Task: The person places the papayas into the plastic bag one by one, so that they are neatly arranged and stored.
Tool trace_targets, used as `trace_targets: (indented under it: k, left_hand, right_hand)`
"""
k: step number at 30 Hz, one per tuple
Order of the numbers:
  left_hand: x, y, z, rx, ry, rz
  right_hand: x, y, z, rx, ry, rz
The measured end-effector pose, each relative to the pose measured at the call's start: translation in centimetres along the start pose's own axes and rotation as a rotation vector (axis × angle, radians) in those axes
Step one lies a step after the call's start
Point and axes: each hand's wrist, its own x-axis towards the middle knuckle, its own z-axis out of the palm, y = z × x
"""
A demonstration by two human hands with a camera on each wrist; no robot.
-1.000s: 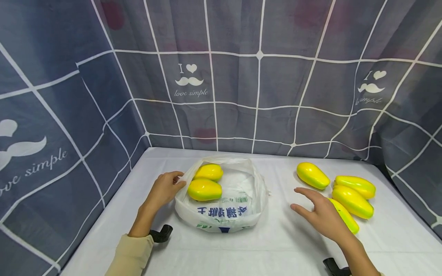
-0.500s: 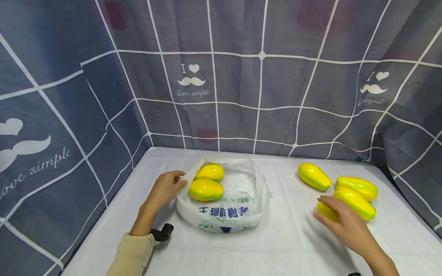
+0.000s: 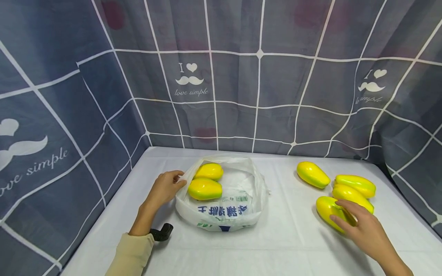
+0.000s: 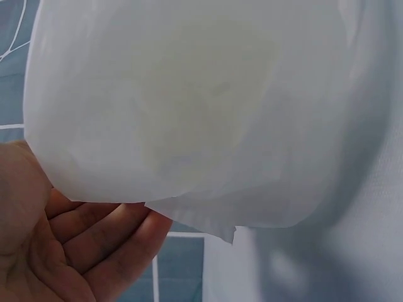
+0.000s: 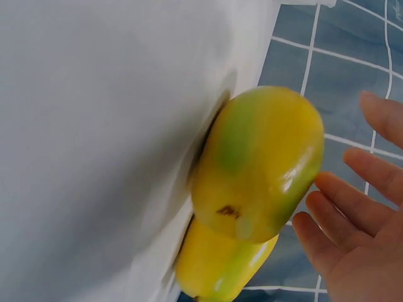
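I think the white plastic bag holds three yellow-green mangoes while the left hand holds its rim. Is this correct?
Not quite. The white plastic bag holds two yellow-green mangoes, not three, as the head view shows. The left hand does hold its rim.

A table (image 3: pixel 276 245) covered in a white cloth carries everything. At about ten o'clock from its middle lies a white plastic bag (image 3: pixel 224 214) with blue print, mouth open. Toward two and three o'clock four yellow-green mangoes (image 3: pixel 345 191) lie bare on the cloth, close together, the farthest a little apart.
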Motion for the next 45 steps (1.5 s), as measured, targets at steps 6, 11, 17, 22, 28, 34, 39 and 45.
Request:
trace_targets:
  k: [6,11,17,22,28,34,39,45]
  left_hand:
    - [0.0,0.1,0.2,-0.011,0.000,-0.005]
    - [-0.1,0.1,0.1,-0.004,0.010,0.004]
    - [-0.2,0.1,0.0,0.000,0.008,0.002]
    - [-0.1,0.1,0.0,0.014,-0.001,-0.003]
    - [-0.1,0.0,0.0,0.016,-0.012,-0.018]
    - [-0.1,0.1,0.1,0.018,-0.012,-0.010]
    - [-0.1,0.2,0.1,0.018,-0.013,-0.013]
    - [-0.1,0.3,0.3,0.023,-0.010,-0.002]
  right_hand:
    - [-0.3,0.9,0.1,-0.043,-0.015,0.058]
    - [-0.2,1.6,0.3,-0.065,-0.066,0.100]
    - [0.1,2.1,0.2,-0.074,-0.155,0.155]
    - [-0.1,2.6,0.3,-0.078,-0.191,0.145]
    - [0.0,3.0,0.3,-0.086,-0.232,0.173]
    - [0.0,3.0,0.3,-0.076,-0.246,0.172]
    - [-0.2,3.0,0.3,-0.066,-0.240,0.156]
    - [-0.3,3.0,0.2,-0.061,-0.245,0.146]
